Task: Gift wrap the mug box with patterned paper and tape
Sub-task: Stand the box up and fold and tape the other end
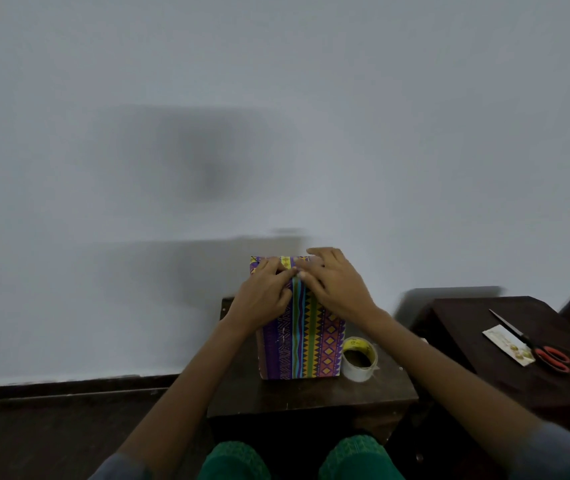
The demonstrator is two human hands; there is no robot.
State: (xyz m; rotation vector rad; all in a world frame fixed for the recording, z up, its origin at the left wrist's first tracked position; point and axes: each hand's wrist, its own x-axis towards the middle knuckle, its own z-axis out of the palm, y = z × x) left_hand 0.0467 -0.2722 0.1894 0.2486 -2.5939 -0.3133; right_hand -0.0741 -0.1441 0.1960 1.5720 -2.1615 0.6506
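Standing upright on a small dark table beside a tape roll, the wrapped mug box is being pressed at its top by the left hand and right hand, fingers seemingly flat, gripping nothing.

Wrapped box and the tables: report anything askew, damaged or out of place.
Nothing stands out. The wrapped box stands upright, both hands pressing its top; the tape roll sits beside it, the scissors on the other table.

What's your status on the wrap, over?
Left hand and right hand pressing paper flat atop wrapped box. Tape roll beside box, right. Scissors off on side table. Nothing obstructing.
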